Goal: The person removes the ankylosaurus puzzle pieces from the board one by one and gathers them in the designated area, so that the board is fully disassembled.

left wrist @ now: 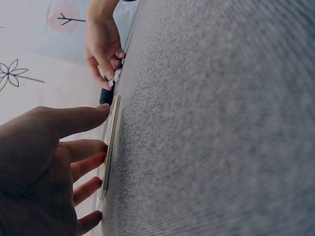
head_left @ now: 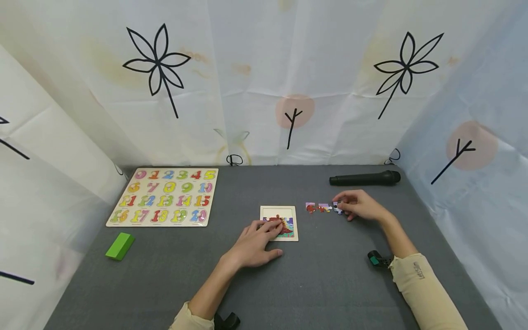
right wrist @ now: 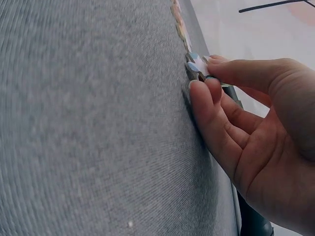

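Jigsaw puzzle (head_left: 286,211) in a small pale frame, lying flat near the middle of a grey counter (head_left: 321,279). We see its lower part filled with a reddish figure on a coloured ground, and bare cream backing above. The left hand (head_left: 256,244) rests across it, fingers relaxed and extended, grasping nothing. To the right, the right hand (head_left: 362,205) pinches a loose piece (head_left: 337,208) between thumb and fingers; whether it is lifted clear, we cannot tell. Beside it lie a red piece (head_left: 310,208) and a red-and-purple piece (head_left: 324,208).

We judge the step in hand to be taking up a piece; the next move seems to call for carrying it to the frame, turned to match its gap, while the left hand steadies the frame.

For writing, we read the numerals 0 to 20 on a number board (head_left: 161,181), far left. Dark lettering marks the right sleeve (head_left: 426,286), too small to read. We find no legible brand on the black microphone (head_left: 363,178).
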Motion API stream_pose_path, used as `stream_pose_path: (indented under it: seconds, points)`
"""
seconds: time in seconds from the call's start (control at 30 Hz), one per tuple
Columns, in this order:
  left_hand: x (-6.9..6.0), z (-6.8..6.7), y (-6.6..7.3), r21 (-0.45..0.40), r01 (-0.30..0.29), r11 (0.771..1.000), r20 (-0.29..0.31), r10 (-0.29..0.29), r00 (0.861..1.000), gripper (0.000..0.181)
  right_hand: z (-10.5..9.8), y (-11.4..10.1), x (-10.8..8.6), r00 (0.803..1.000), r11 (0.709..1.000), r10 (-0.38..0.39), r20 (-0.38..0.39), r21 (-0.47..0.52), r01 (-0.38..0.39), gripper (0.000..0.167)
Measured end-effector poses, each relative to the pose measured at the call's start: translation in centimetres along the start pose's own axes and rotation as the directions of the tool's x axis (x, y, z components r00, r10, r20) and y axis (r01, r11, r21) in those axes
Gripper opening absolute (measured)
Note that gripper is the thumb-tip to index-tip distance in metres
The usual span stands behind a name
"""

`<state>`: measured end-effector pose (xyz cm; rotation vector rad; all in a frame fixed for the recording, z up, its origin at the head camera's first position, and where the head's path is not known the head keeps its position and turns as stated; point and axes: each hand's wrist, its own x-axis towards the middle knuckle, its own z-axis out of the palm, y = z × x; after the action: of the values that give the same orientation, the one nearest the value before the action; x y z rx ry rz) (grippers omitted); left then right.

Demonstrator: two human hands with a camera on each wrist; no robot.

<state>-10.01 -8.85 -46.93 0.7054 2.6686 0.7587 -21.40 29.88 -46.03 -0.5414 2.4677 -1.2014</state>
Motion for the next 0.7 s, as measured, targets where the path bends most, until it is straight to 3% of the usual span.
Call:
stream_pose_path:
  seconds: [0.4, 0.57, 0.7]
  points:
    - [0.02, 0.19, 0.10, 0.020, 0.002, 1.000, 0.002, -0.002, 1.000, 0.073, 0.50, -0.28, -0.17, 0.997, 0.995, 0.005, -0.076, -0.099, -0.012, 0.021]
    - [0.19, 0.36, -0.10, 0.026, -0.009, 1.000, -0.033, 0.010, 0.999, 0.070, 0.73, -0.52, 0.02, 0.995, 0.990, 0.034, -0.099, -0.133, -0.047, 0.021]
    - [0.17, 0.39, -0.18, 0.031, -0.020, 0.999, -0.058, 0.022, 0.998, 0.069, 0.80, -0.54, 0.06, 0.994, 0.994, 0.034, -0.107, -0.103, -0.045, 0.021]
